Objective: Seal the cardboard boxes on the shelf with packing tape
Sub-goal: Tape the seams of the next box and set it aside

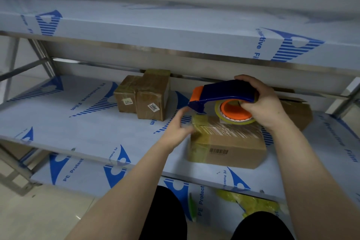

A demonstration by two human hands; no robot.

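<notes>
The middle shelf (81, 122) runs across the frame, covered in pale film printed with blue logos. The upper shelf (175, 31) overhangs it, wrapped in the same film. Left of centre, two small taped boxes (143, 96) stand touching side by side, each with a white label on its near face. At the right edge, an open box (298, 112) lies behind the right hand (266, 106), its flap raised, mostly hidden by the wrist. On the lower shelf (81, 177), at lower right, sits a crumpled yellow-green wad (251, 203). The person's dark-clad knees (167, 214) fill the bottom edge.

The cardboard box (228, 145) being sealed lies right of centre on the middle shelf, near its front edge. It is low and brown, with a barcode on the near side and white print on top. Yellowish clear tape wraps its left end, over the top and down the front.

The tape dispenser (224, 91), dark blue with an orange nose and hub, hovers just over the box top, nose pointing left. Its tape roll (236, 121) sits at or just above the cardboard. The right hand's fingers curl over the handle and the thumb rests at the orange hub. The left hand (175, 129) is blurred. Its thumb is lifted wide, and its fingers reach fairly straight to the box's taped left top edge.
</notes>
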